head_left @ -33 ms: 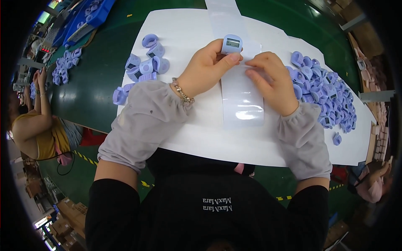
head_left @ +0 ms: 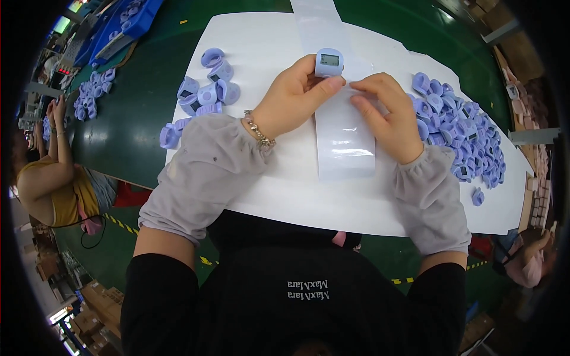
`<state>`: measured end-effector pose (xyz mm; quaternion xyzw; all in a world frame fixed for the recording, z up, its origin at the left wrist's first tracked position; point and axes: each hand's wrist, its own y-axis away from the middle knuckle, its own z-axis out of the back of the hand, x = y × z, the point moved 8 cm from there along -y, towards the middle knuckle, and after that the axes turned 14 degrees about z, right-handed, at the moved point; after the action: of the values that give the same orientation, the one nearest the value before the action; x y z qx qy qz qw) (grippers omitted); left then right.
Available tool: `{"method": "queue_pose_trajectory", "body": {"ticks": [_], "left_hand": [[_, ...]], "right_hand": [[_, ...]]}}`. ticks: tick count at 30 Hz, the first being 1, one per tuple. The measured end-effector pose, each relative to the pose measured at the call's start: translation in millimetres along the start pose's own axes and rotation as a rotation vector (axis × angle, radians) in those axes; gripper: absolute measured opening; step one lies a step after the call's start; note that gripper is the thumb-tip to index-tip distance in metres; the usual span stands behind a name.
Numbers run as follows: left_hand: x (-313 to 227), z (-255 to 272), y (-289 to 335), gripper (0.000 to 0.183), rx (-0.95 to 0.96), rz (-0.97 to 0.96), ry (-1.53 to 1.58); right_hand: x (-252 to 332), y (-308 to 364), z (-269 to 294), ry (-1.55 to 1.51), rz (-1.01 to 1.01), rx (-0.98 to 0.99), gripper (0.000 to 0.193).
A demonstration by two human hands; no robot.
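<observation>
My left hand (head_left: 295, 98) is closed on a light-blue digital watch (head_left: 329, 63), its thumb near the lower edge. The grey display faces up and shows dark marks. Close by on the right, my right hand (head_left: 389, 113) has its thumb and index finger apart, with the other fingers partly curled. Nothing can be made out between its fingertips, which hover at a long clear plastic strip (head_left: 346, 139). That strip runs down the middle of the white table sheet (head_left: 267, 190), passing beneath the watch.
Several similar watches (head_left: 208, 94) lie loosely at the left of the sheet. A large heap of them (head_left: 457, 127) covers its right side, with a single watch (head_left: 478, 196) nearer me. Farther left are a blue bin (head_left: 127, 29), another pile (head_left: 94, 92) and a seated co-worker (head_left: 56, 184).
The right hand and the clear strip have shifted slightly to the right. Glare on the watch's display has faded, so its marks show more plainly. The left hand has barely moved.
</observation>
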<state>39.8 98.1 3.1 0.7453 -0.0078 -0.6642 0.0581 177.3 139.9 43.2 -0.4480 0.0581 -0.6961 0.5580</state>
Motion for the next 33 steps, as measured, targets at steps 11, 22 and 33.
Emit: {"method": "queue_pose_trajectory", "body": {"ticks": [11, 22, 33], "left_hand": [[-2.0, -2.8, -1.4, 0.032, 0.024, 0.037, 0.027], [0.9, 0.2, -1.9, 0.031, 0.004, 0.044, 0.014], [5.0, -13.9, 2.8, 0.028, 0.129, 0.085, -0.067]], "right_hand": [[28.7, -4.0, 5.5, 0.496, 0.287, -0.078, 0.025], [33.7, -3.4, 6.7, 0.499, 0.243, -0.105, 0.016], [4.2, 2.9, 10.4, -0.295, 0.004, -0.234, 0.01]]}}
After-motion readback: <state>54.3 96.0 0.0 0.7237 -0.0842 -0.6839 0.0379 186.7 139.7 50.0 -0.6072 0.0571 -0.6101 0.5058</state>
